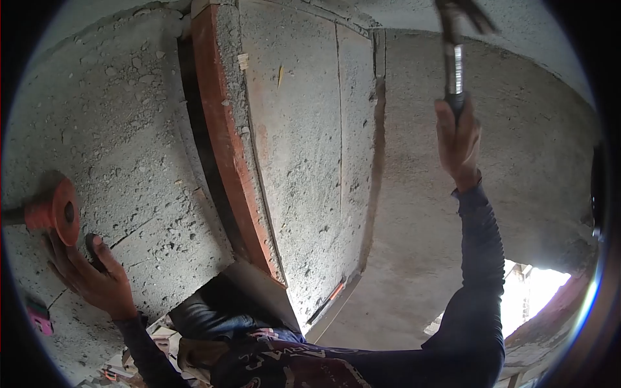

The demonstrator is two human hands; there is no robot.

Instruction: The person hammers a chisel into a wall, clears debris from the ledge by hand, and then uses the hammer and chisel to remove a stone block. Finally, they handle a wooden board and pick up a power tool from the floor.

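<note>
At the left, my left hand (97, 278) is at a chisel with a red round guard (65, 210). Its fingertips go up behind the guard, partly hidden, and the thumb stands apart from them. The chisel's dark shank points toward the left edge of the view, against rough grey concrete (142, 129). My right hand (460, 139) is raised high at the right, closed round the dark grip of a claw hammer (456, 58). The hammer's head is up near the top of the view, slightly blurred.
A reddish-brown strip (223, 129) runs beside a dark gap, next to a pitted concrete panel (297, 142). A pink and black object (40, 320) is at the lower left. Bright light enters through an opening (533, 291) at the lower right. Rubble (165, 343) shows below.
</note>
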